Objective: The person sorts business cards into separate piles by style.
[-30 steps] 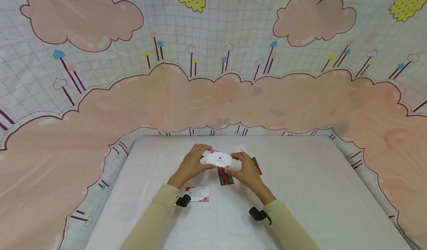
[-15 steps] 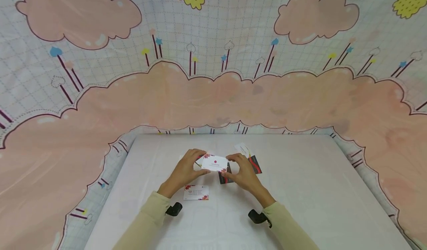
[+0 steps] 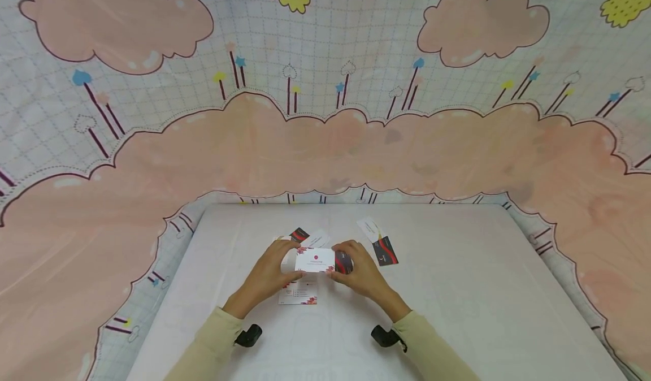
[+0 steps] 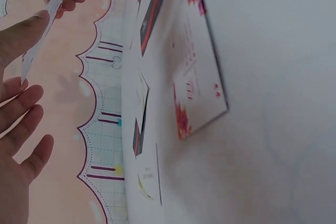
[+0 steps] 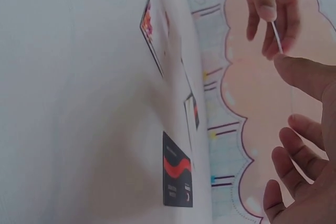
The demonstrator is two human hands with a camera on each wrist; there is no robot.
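Observation:
A white business card (image 3: 315, 260) with red floral corners is held up above the table, its printed face toward the head camera. My left hand (image 3: 264, 272) pinches its left end between thumb and forefinger. At the right end, my right hand (image 3: 364, 275) pinches it the same way. From the left wrist, the raised card (image 4: 41, 45) appears nearly edge-on. Below it on the table lies another floral business card (image 3: 298, 297), partly covered by the raised one. A black business card (image 3: 343, 262) with a red wave shows behind my right fingers, partly hidden.
Farther right on the white table (image 3: 488, 302) lie a black card (image 3: 385, 251) with a red wave and a white card (image 3: 368, 228). Behind the left hand are a black card (image 3: 299, 234) and a white card (image 3: 318, 237). A patterned cloth (image 3: 325, 155) hangs behind the table.
Both hands have moved left and nearer the body with the card. The raised card has turned from tilted to nearly level, and cards behind the left hand have come into view.

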